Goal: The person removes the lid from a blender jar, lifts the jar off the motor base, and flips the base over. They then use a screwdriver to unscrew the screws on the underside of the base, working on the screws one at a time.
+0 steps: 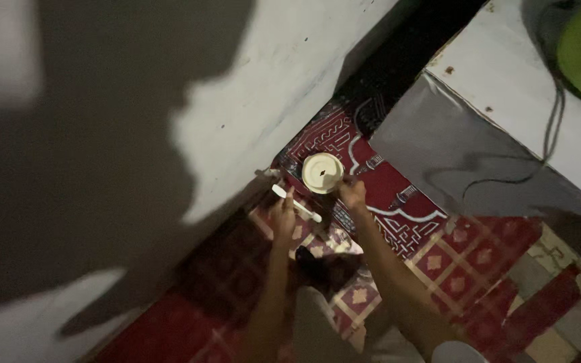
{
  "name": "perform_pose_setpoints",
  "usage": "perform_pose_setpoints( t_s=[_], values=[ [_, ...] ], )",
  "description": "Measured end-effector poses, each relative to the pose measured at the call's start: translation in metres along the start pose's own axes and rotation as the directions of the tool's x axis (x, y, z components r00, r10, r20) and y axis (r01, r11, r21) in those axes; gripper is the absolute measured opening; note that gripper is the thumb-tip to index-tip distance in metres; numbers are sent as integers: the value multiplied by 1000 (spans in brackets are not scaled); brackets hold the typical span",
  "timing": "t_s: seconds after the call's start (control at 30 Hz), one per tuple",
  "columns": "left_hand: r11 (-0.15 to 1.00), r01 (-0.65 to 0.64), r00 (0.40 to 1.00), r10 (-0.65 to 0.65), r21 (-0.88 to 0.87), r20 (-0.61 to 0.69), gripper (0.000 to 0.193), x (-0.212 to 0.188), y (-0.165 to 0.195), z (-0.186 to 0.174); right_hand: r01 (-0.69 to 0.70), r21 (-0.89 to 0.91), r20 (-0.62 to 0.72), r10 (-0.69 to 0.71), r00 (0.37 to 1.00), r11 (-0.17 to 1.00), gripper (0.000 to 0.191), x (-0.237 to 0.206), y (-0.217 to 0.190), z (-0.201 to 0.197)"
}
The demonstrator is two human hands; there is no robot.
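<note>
Hands at a round cream lid on the red patterned carpet.
A white stick is held left of the lid by the closed left hand; the right hand touches the lid's edge, its grip cannot be told.

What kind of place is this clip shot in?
Probably a dim room in a home, at floor level: a red patterned rug lies against a bare white wall, beside a grey cabinet with a trailing cable.

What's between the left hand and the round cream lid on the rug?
In the head view, a thin white stick crosses that gap, running under the left hand toward the round cream lid. Otherwise only red patterned rug shows there.
</note>
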State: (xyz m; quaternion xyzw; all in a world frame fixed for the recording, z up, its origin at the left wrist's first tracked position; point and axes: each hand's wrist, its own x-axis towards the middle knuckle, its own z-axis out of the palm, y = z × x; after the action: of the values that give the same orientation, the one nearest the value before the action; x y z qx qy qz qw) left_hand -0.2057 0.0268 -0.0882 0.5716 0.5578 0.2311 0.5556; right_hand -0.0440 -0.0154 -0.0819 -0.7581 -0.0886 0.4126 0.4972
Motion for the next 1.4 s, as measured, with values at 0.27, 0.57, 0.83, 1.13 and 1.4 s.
perform_pose_setpoints(
  t_s=[0.27, 0.57, 0.83, 1.13, 1.4],
  values=[
    [881, 179, 984, -162, -437, 78, 26, 16, -12, 3, 186, 20, 104, -187, 977, 982, 36, 11, 3, 11],
    [747, 253, 964, -246, -615, 98, 22, 29, -12, 19, -114, 57, 267, 95, 959, 992, 37, -27, 18, -27],
    [954, 6, 998, -25, -301, -61, 28, 45, 2, 22, 18, -31, 142, -13, 990, 999, 24, -11, 19, -18],
    [921, 2, 998, 25, -390, 62, 19, 45, -18, 23, 181, -215, -14, -189, 982, 960, 25, 2, 27, -9],
    [922, -107, 990, 134, -373, 47, 15, 39, -20, 20, 200, -152, -42, -209, 977, 968, 28, -11, 49, -35]
  ],
)
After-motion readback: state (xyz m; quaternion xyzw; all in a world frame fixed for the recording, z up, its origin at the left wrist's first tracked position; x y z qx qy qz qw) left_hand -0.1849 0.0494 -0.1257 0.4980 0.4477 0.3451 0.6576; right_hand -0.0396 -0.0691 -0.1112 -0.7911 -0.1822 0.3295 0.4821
